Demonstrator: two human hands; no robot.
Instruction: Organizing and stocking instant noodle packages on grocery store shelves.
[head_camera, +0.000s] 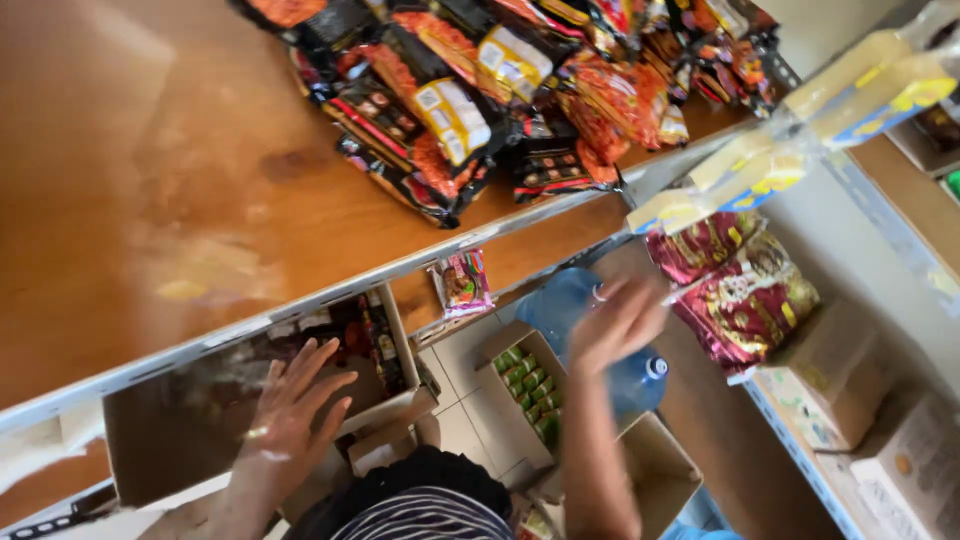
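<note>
Both hands are spread and empty: left hand over an opened carton, right hand mid-frame; noodle packets already fill upper shelf.

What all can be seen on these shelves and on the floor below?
Snack packets: a heap, black, red and orange, upper wooden shelf.
Yellow-and-blue wrapped packs: about two, shelf edge, right.
Dark red and gold bags: about two, right shelf.
Small pink packet: one, lower shelf.
Cardboard boxes: several, brown; one with green cartons, floor.
Blue water bottle: one, floor.
Left hand: open, over a cardboard box.
Right hand: raised, blurred, empty as far as visible.
</note>
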